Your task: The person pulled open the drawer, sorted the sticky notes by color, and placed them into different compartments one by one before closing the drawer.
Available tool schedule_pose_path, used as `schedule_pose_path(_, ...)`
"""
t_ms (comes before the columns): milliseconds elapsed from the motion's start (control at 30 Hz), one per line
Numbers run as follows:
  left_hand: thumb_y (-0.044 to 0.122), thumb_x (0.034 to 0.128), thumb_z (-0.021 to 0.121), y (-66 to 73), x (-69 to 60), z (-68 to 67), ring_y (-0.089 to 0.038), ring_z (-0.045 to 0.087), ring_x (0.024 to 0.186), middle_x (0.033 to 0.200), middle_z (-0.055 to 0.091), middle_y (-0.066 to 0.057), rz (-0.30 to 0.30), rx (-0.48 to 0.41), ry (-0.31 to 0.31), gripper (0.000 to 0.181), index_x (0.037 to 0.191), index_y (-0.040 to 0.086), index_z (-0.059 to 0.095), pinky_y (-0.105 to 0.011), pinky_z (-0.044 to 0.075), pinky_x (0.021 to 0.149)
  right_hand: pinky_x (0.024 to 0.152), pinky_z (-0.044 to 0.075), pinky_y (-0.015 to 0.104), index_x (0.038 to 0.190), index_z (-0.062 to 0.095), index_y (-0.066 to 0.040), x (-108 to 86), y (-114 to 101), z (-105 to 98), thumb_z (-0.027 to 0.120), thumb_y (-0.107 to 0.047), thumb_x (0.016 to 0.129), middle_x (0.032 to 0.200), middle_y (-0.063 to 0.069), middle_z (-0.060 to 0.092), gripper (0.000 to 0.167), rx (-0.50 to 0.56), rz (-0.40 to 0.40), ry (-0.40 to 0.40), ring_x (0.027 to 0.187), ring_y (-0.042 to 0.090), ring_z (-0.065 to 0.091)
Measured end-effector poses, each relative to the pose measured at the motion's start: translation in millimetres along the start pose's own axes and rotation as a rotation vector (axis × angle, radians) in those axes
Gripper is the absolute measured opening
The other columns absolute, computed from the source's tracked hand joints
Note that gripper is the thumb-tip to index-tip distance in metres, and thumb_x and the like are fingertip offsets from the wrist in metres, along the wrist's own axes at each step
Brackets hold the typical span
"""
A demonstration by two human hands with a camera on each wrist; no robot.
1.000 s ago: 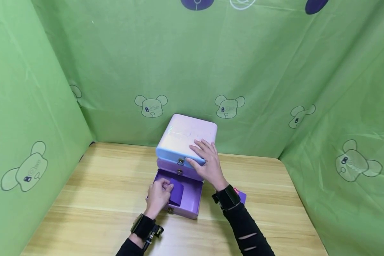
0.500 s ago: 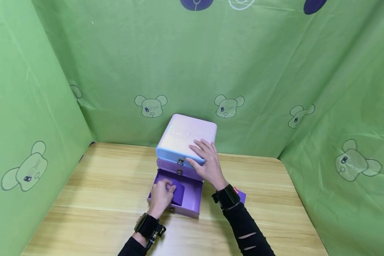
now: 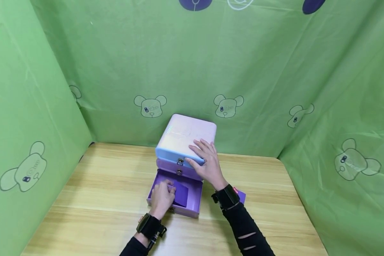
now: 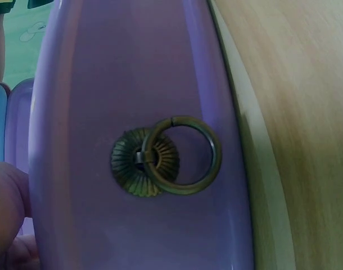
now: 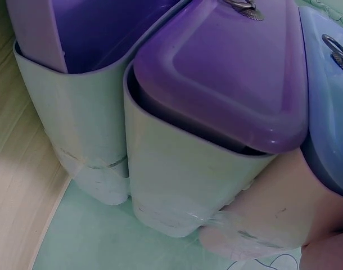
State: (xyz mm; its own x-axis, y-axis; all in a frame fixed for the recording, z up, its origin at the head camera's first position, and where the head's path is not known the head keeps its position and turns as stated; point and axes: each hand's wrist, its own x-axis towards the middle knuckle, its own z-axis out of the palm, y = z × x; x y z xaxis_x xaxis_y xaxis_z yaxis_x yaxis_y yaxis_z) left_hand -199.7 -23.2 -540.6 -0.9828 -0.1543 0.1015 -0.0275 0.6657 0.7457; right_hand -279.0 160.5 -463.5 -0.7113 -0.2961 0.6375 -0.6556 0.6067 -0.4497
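A small drawer cabinet (image 3: pixel 187 133) has a pale pink top and a blue upper drawer. Its purple middle drawer (image 3: pixel 192 173) is pushed in. The purple bottom drawer (image 3: pixel 196 197) is pulled out toward me. Inside lies a flat, dark purple piece (image 3: pixel 181 195), its exact kind unclear. My left hand (image 3: pixel 161 197) reaches over the drawer front, its curled fingers pinching the piece's left edge; the fingertips are partly hidden. My right hand (image 3: pixel 208 165) rests on the cabinet's front right top corner, fingers spread. A brass ring pull (image 4: pixel 185 154) hangs on the bottom drawer's front.
A second purple item (image 3: pixel 242 196) with a red tag lies on the wooden table (image 3: pixel 115 185), partly behind my right wrist. Green cloth (image 3: pixel 185 64) with bear heads stands behind and at both sides. The cabinet sits near the table's back edge.
My left hand has shifted slightly right and deeper into the bottom drawer. The dark purple piece has moved right with it. My right hand keeps its place on the cabinet.
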Motion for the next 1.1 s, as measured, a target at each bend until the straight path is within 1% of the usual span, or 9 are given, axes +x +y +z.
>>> schedule_pose_path(300,0.012,0.0847,0.077,-1.4,-0.9,2.5,-0.016,0.065,0.061,0.077,0.076,-0.003,0.032,0.051,0.001,0.019,0.103,0.008,0.075,-0.031,0.051,0.056,0.129,0.011,0.061,0.131,0.068,-0.014,0.6,0.2,0.5,0.081,-0.03,0.084,0.147,0.014,0.059,0.051,-0.002,-0.007,0.003,0.147,0.034,0.042)
schedule_pose_path(400,0.012,0.0847,0.077,-1.1,-1.5,1.4,-0.016,0.064,0.061,0.078,0.076,-0.003,0.048,0.049,0.009,0.02,0.104,0.008,0.075,-0.03,0.051,0.056,0.128,0.011,0.062,0.131,0.069,-0.014,0.8,0.2,0.9,0.082,-0.029,0.083,0.147,0.014,0.059,0.051,0.001,-0.008,0.007,0.147,0.034,0.043)
schedule_pose_path(533,0.011,0.0851,0.076,0.9,-1.7,-2.6,-0.016,0.065,0.062,0.083,0.076,-0.005,0.072,0.014,0.022,0.021,0.105,0.007,0.074,-0.03,0.052,0.057,0.129,0.011,0.061,0.13,0.069,-0.014,0.7,1.0,1.1,0.082,-0.029,0.083,0.147,0.014,0.059,0.052,0.002,-0.008,0.006,0.147,0.034,0.042)
schedule_pose_path(633,0.011,0.0854,0.075,2.8,-0.3,-6.6,-0.017,0.067,0.066,0.086,0.077,-0.006,0.108,-0.024,0.048,0.02,0.104,0.006,0.074,-0.033,0.055,0.062,0.129,0.011,0.06,0.13,0.069,-0.014,0.4,2.0,1.1,0.082,-0.03,0.084,0.147,0.013,0.059,0.051,-0.001,-0.006,0.004,0.147,0.033,0.042)
schedule_pose_path(733,0.009,0.0854,0.075,5.1,1.9,-10.9,-0.018,0.07,0.07,0.087,0.077,-0.007,0.156,-0.063,0.087,0.016,0.101,0.005,0.073,-0.037,0.058,0.07,0.129,0.012,0.061,0.13,0.069,-0.014,0.2,2.4,1.1,0.082,-0.03,0.084,0.147,0.014,0.059,0.051,-0.005,-0.008,0.005,0.147,0.033,0.043)
schedule_pose_path(867,0.006,0.085,0.075,10.2,2.7,-18.4,-0.02,0.07,0.076,0.089,0.076,-0.008,0.202,-0.111,0.137,0.015,0.1,0.005,0.072,-0.038,0.059,0.075,0.128,0.013,0.062,0.13,0.069,-0.013,0.1,2.2,1.4,0.082,-0.03,0.083,0.146,0.014,0.06,0.051,-0.011,-0.012,0.011,0.146,0.034,0.044)
schedule_pose_path(1000,0.005,0.0854,0.075,16.6,3.0,-27.4,-0.023,0.069,0.081,0.093,0.075,-0.01,0.245,-0.128,0.186,0.017,0.102,0.004,0.071,-0.039,0.058,0.076,0.128,0.014,0.062,0.13,0.069,-0.013,0.7,1.5,1.4,0.083,-0.03,0.082,0.146,0.014,0.06,0.052,-0.01,-0.016,0.014,0.146,0.034,0.044)
schedule_pose_path(1100,0.005,0.0861,0.075,21.1,4.4,-33.8,-0.027,0.069,0.088,0.098,0.075,-0.012,0.279,-0.124,0.23,0.019,0.105,0.003,0.069,-0.043,0.058,0.08,0.127,0.013,0.063,0.13,0.069,-0.013,1.3,1.4,1.6,0.083,-0.029,0.082,0.146,0.014,0.06,0.052,-0.01,-0.021,0.017,0.146,0.035,0.044)
